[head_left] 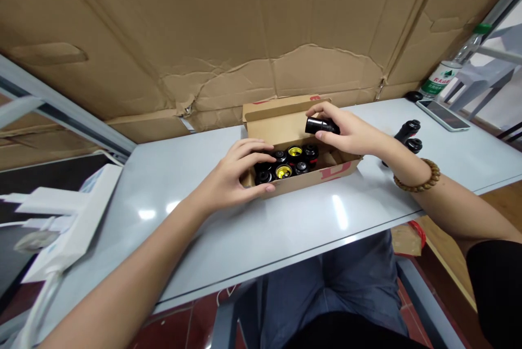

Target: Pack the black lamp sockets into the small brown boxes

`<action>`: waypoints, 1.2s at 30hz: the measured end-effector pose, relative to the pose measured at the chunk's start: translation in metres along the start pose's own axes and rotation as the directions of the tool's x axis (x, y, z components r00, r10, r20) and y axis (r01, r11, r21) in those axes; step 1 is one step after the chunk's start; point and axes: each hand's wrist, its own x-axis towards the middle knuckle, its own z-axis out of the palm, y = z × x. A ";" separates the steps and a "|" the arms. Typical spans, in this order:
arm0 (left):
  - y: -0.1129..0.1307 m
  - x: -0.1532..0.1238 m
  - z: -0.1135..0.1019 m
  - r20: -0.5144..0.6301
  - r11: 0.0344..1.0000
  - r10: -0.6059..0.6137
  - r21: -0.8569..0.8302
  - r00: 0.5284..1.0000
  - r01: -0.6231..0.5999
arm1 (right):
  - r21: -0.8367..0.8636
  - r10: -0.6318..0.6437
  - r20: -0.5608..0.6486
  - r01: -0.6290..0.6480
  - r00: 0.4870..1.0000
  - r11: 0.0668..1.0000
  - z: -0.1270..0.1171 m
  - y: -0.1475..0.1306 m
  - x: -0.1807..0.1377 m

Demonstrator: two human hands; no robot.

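A small open cardboard box (299,181) lies on the table with its lid flap standing up at the back. Its left and middle part is packed with several black flashlights, end up; two show yellow threaded openings, one of them a flashlight (284,171) near the front wall. My left hand (240,172) spans the box's left end, thumb against the front wall and fingers reaching over the contents. Above the right part of the box, my right hand (346,129) holds a black flashlight (320,125) lying sideways between thumb and fingers. Brown packing shows in the box below it.
More black flashlights (408,130) rest on the table to the right, partly behind my right forearm. Farther right are a phone (443,115) and a water bottle (442,78). A white power strip (75,224) with plugs is at the left. Cardboard sheeting (228,23) stands behind the table (293,229).
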 end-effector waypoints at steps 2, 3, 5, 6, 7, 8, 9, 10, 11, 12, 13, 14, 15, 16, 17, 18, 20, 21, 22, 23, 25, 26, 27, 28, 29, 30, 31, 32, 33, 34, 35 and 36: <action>-0.002 -0.001 0.000 -0.005 1.000 0.023 0.001 1.000 -0.023 | 0.006 -0.012 -0.038 0.013 0.999 1.000 0.003 0.005 -0.004; -0.002 -0.001 0.000 -0.005 1.000 0.026 0.001 1.000 -0.026 | 0.007 -0.019 -0.051 0.020 0.999 1.000 0.004 0.007 -0.006; -0.003 -0.002 0.000 -0.002 1.000 0.014 0.001 1.000 -0.014 | 0.014 -0.038 -0.061 0.039 0.997 0.999 0.007 0.010 -0.010; -0.004 -0.002 0.000 0.001 1.000 0.004 0.001 1.000 -0.004 | 0.027 -0.050 -0.064 0.051 0.997 0.998 0.009 0.011 -0.011; -0.004 -0.002 0.000 0.003 1.000 -0.003 0.002 1.000 0.003 | 0.047 -0.060 -0.066 0.063 0.996 0.997 0.010 0.011 -0.012; -0.004 -0.001 0.000 0.004 1.000 -0.007 0.004 1.000 0.007 | 0.071 -0.071 -0.068 0.075 0.995 0.995 0.012 0.012 -0.012; -0.004 -0.001 0.000 0.005 1.000 -0.010 0.006 1.000 0.010 | 0.096 -0.079 -0.070 0.086 0.994 0.992 0.013 0.012 -0.012; -0.003 -0.001 0.000 0.005 1.000 -0.012 0.009 1.000 0.012 | 0.119 -0.085 -0.075 0.094 0.994 0.989 0.015 0.013 -0.012; -0.003 -0.001 0.000 0.005 1.000 -0.013 0.012 1.000 0.013 | 0.137 -0.085 -0.083 0.096 0.993 0.986 0.016 0.013 -0.012; -0.003 0.000 -0.001 0.005 1.000 -0.013 0.014 1.000 0.013 | 0.151 -0.080 -0.097 0.095 0.992 0.984 0.016 0.013 -0.012; -0.002 0.000 -0.001 0.004 1.000 -0.014 0.017 1.000 0.014 | 0.166 -0.072 -0.110 0.089 0.991 0.982 0.017 0.013 -0.012; -0.001 0.000 -0.001 0.003 1.000 -0.015 0.020 1.000 0.015 | 0.178 -0.063 -0.120 0.084 0.991 0.980 0.017 0.012 -0.012; -0.001 0.000 -0.001 0.000 1.000 -0.013 0.022 1.000 0.013 | 0.184 -0.057 -0.131 0.081 0.990 0.980 0.017 0.012 -0.012; -0.001 0.000 -0.001 -0.002 1.000 -0.007 0.025 1.000 0.007 | 0.176 -0.061 -0.136 0.084 0.989 0.981 0.017 0.012 -0.012; 0.000 0.000 -0.002 -0.003 1.000 0.000 0.026 1.000 0.000 | 0.157 -0.072 -0.136 0.093 0.988 0.983 0.017 0.012 -0.012; 0.000 0.000 -0.002 -0.004 1.000 0.010 0.027 1.000 -0.010 | 0.130 -0.088 -0.130 0.105 0.988 0.986 0.016 0.012 -0.012; 0.000 0.000 -0.003 -0.003 0.999 0.027 0.026 1.000 -0.027 | 0.071 -0.122 -0.121 0.131 0.985 0.989 0.016 0.013 -0.012; 0.001 0.000 -0.003 -0.003 0.999 0.032 0.025 0.999 -0.032 | 0.044 -0.140 -0.124 0.147 0.982 0.988 0.016 0.014 -0.012; 0.001 0.000 -0.003 -0.001 0.999 0.035 0.026 0.999 -0.035 | 0.017 -0.162 -0.136 0.166 0.977 0.986 0.016 0.014 -0.012; 0.001 0.000 -0.003 0.000 0.999 0.036 0.027 0.999 -0.036 | -0.008 -0.184 -0.161 0.185 0.970 0.983 0.016 0.015 -0.012; 0.002 0.000 -0.003 0.002 0.999 0.034 0.032 0.999 -0.034 | -0.050 -0.211 -0.211 0.205 0.954 0.977 0.016 0.016 -0.012; 0.002 0.000 -0.003 0.002 0.999 0.031 0.035 1.000 -0.031 | -0.057 -0.210 -0.219 0.203 0.953 0.978 0.016 0.016 -0.011; 0.002 0.000 -0.003 0.002 0.999 0.026 0.038 1.000 -0.026 | -0.054 -0.198 -0.213 0.191 0.957 0.980 0.016 0.016 -0.011; 0.003 0.000 -0.003 0.003 0.999 0.023 0.041 1.000 -0.023 | -0.044 -0.178 -0.199 0.173 0.964 0.984 0.016 0.015 -0.012; 0.003 0.000 -0.002 0.005 0.999 0.021 0.044 1.000 -0.021 | -0.030 -0.156 -0.183 0.153 0.971 0.988 0.016 0.014 -0.012; 0.003 0.000 -0.002 0.006 0.999 0.021 0.046 1.000 -0.022 | -0.012 -0.133 -0.172 0.133 0.976 0.991 0.016 0.013 -0.012; 0.003 0.000 -0.002 0.006 0.999 0.024 0.046 1.000 -0.024 | 0.011 -0.109 -0.170 0.112 0.979 0.994 0.016 0.012 -0.013; 0.003 0.000 -0.002 0.006 0.999 0.027 0.046 1.000 -0.028 | 0.036 -0.082 -0.177 0.090 0.981 0.995 0.017 0.012 -0.013; 0.003 0.000 -0.003 0.007 0.999 0.030 0.045 1.000 -0.030 | 0.065 -0.057 -0.192 0.071 0.980 0.995 0.017 0.011 -0.013; 0.004 0.000 -0.003 0.007 0.998 0.033 0.044 0.999 -0.033 | 0.095 -0.038 -0.210 0.059 0.977 0.994 0.018 0.012 -0.013; 0.004 0.000 -0.003 0.008 0.998 0.035 0.044 0.999 -0.036 | 0.121 -0.025 -0.224 0.053 0.974 0.991 0.018 0.013 -0.013; 0.004 0.000 -0.003 0.008 0.998 0.037 0.045 0.999 -0.037 | 0.142 -0.020 -0.231 0.054 0.973 0.988 0.019 0.014 -0.013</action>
